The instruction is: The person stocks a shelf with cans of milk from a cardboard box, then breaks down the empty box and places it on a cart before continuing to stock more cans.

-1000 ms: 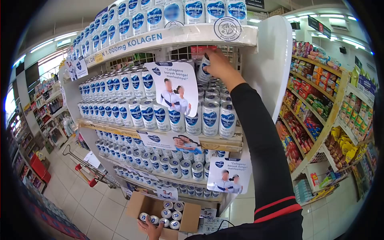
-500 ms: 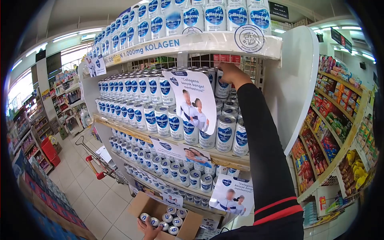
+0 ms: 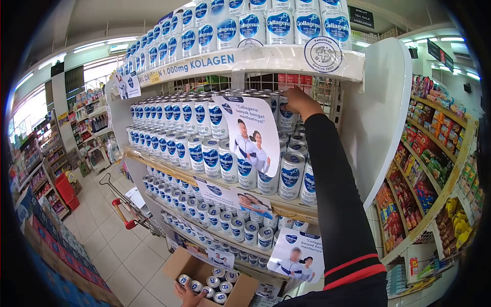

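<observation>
Stocking status: my right hand [image 3: 299, 101] is up at the top tier of the second shelf [image 3: 225, 180], fingers wrapped round the upper part of a can [image 3: 286, 113] that sits on the rear of the stack, just under the top shelf lip [image 3: 240, 59]. The grip looks closed on the can; I can't tell whether it is fully seated or the hand is about to let go. My left hand [image 3: 185, 294] is low at the frame bottom, on the edge of the open carton [image 3: 179, 258] on the floor; fingers are curled on or beside the cans in the carton [image 3: 215, 284], exact contact not clear.

Progress, my judgement: shelf rows to the left are full, two tiers deep and neatly faced. The right end, where I'm working, is nearly built up. The carton holds approx. eight or nine cans, so a fair batch is left to place.

Materials and shapes:
- Cans: cylindrical, glossy white w/ blue oval label, metal rim on top catching light. Smooth, likely slippery when stacked.
- Carton: brown corrugated cardboard, flaps open, matte.
- Shelving: white-painted board w/ printed front strip; wire grid back panel visible above the stack.
- Hanging promo card [image 3: 250, 134]: thin glossy sheet, curved edge, partly covers front cans.
- Floor: pale glazed tiles.
- Trolley w/ red handle [image 3: 125, 215] stands to the left of the carton.
- Sleeve: dark knit, red stripe near the cuff end.
</observation>
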Tool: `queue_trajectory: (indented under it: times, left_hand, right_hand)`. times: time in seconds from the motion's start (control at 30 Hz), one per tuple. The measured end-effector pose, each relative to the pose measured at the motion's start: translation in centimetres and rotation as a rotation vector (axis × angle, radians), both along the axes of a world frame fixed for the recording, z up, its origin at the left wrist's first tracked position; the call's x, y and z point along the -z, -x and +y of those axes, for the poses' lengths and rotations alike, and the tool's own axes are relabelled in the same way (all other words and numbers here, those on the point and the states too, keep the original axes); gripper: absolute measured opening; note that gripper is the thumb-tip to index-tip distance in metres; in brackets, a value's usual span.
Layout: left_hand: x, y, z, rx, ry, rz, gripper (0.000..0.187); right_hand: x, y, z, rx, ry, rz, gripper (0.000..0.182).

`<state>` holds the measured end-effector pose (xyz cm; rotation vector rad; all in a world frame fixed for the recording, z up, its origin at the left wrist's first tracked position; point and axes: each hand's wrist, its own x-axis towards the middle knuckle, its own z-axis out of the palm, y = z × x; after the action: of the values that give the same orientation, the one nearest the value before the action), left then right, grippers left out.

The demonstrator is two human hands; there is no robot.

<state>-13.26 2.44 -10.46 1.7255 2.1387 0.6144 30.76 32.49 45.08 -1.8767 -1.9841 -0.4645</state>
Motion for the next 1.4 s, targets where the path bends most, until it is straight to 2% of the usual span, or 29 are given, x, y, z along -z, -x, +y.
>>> queue_trajectory:
  times: [0.03,0.43,0.57,0.63,0.67,0.73,0.8,0.83,0.87,0.9,0.93,0.97,1.0,1.07,1.1,1.13,1.2,1.27,1.33,1.37,1.4]
  left_hand:
    - [-0.9,-0.1,-0.3,0.011,0.005,-0.107,0.096]
    - [-1.3,-0.4,-0.4,0.007,0.019,-0.136,0.098]
    - [-3.4,-1.3,-0.9,-0.014,0.041,-0.184,0.098]
    - [-3.2,-1.4,-0.9,-0.015,0.026,-0.164,0.097]
    - [-3.1,-1.3,-0.9,-0.017,0.032,-0.167,0.097]
    - [-3.1,-1.3,-0.9,-0.016,0.012,-0.174,0.097]
    - [-2.0,-1.0,-0.6,-0.011,-0.027,-0.163,0.096]
    - [-1.2,-0.8,-0.7,-0.003,-0.071,-0.144,0.095]
    - [-1.1,-0.8,-0.5,-0.003,-0.090,-0.101,0.093]
    - [-0.9,-0.6,-0.3,0.007,-0.091,-0.058,0.093]
    - [-1.3,-0.8,-0.3,0.019,-0.126,-0.078,0.091]
    - [-1.4,-1.1,-0.4,0.010,-0.176,-0.032,0.089]
    - [0.1,-1.0,-0.2,-0.009,-0.218,-0.017,0.086]
    - [-0.9,-1.3,-0.4,-0.019,-0.177,0.000,0.081]
    - [-0.9,-1.4,-0.7,-0.042,-0.198,-0.032,0.080]
    - [-1.2,-1.7,-0.9,-0.080,-0.228,-0.111,0.080]
    - [-2.7,-2.1,-1.6,-0.156,-0.298,-0.251,0.076]
    - [-2.7,-2.0,-2.3,-0.210,-0.329,-0.334,0.075]
    - [-2.5,-1.5,-2.9,-0.229,-0.421,-0.426,0.071]
    - [-2.5,-1.2,-3.2,-0.250,-0.413,-0.429,0.071]
    - [-2.6,-1.0,-3.5,-0.246,-0.445,-0.581,0.069]
  right_hand:
    - [0.2,0.0,-0.1,0.023,-0.043,-0.029,0.043]
    - [0.4,0.6,-0.8,0.061,-0.017,-0.054,0.046]
    - [0.7,0.9,-1.2,0.074,-0.050,-0.074,0.048]
    - [-0.2,2.3,-3.6,0.103,-0.076,0.167,0.031]
    - [-0.5,2.4,-3.7,0.159,-0.155,0.211,0.030]
    - [-3.5,2.8,-6.9,0.117,-0.004,-0.065,0.030]
    - [-4.1,3.1,-11.8,-0.088,-0.177,0.059,0.035]
    - [-3.9,2.9,-13.8,-0.085,-0.280,0.022,0.037]
    - [-4.5,3.5,-16.3,-0.022,-0.169,-0.093,0.036]
    - [-4.2,3.4,-18.5,-0.105,0.007,-0.028,0.034]
    - [-3.0,3.6,-20.0,-0.114,-0.175,-0.113,0.031]
    - [-2.2,4.6,-22.1,-0.134,-0.207,0.005,0.024]
    - [-0.7,5.9,-24.3,-0.254,-0.419,-0.010,0.018]
    - [1.3,8.6,-27.2,-0.420,-0.497,0.192,0.016]
    - [2.5,11.1,-28.7,-0.473,-0.504,0.342,0.016]
    - [4.2,13.6,-29.6,-0.499,-0.520,0.378,0.020]
    - [6.8,16.8,-31.3,-0.653,-0.467,0.334,0.026]
    - [9.6,20.0,-31.1,-0.871,-0.294,0.367,0.025]
    - [14.4,24.2,-28.2,-1.073,-0.101,0.508,0.026]
    - [17.6,26.9,-26.8,-1.109,0.088,0.654,0.024]
    - [21.7,29.4,-25.0,-1.094,0.222,0.687,0.020]
